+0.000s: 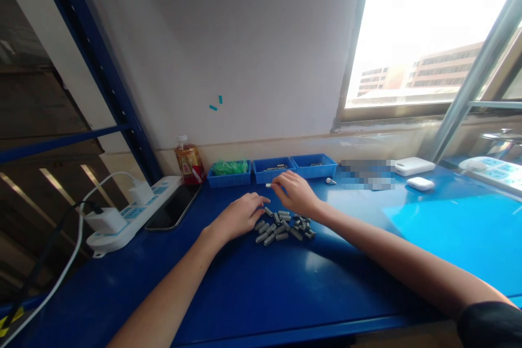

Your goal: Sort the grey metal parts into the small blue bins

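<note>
My right hand [296, 193] is raised above the far side of a pile, thumb and finger pinched on a small rod-shaped metal piece [268, 185]. Left of the pile, my left hand [243, 215] hovers low with thumb and index finger apart. Its fingertips are close to one short metal piece [268, 211] at the pile's edge; whether they touch it I cannot tell. The pile of short grey metal pieces [281, 236] lies loose on the blue table [261, 293], with darker small parts [304, 224] at its right side.
Along the wall stand blue trays: one with a green plastic bag [230, 167], a middle tray [263, 178] and a right tray [326, 172] with small parts. A drink bottle [190, 162], phone [173, 209] and power strip [138, 212] are left; an earbud [330, 180] and white case [420, 184] right.
</note>
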